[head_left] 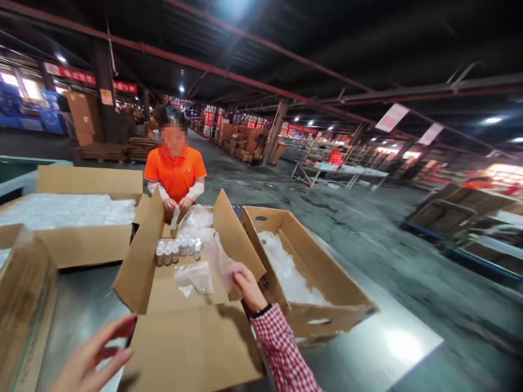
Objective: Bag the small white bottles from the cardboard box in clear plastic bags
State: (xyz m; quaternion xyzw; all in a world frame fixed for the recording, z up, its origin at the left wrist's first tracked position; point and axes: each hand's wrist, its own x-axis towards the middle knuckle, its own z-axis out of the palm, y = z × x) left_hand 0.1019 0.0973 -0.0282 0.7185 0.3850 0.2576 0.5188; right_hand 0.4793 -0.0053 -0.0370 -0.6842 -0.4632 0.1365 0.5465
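My right hand [245, 284], in a red checked sleeve, pinches a clear plastic bag [218, 256] over an open cardboard box [141, 261]. Inside the box stand several small white bottles [177, 250] in a row, with another clear bag [195, 276] lying on the box floor. My left hand [92, 356] hovers at the lower left with fingers spread, close to the box's near flap [192, 345], holding nothing.
A person in an orange shirt [175, 171] stands across the metal table [81, 310], handling plastic at the box's far end. Another open box [310, 272] with clear bags sits right. Boxes [81, 234] of white goods stand left. Warehouse floor [368, 228] lies beyond.
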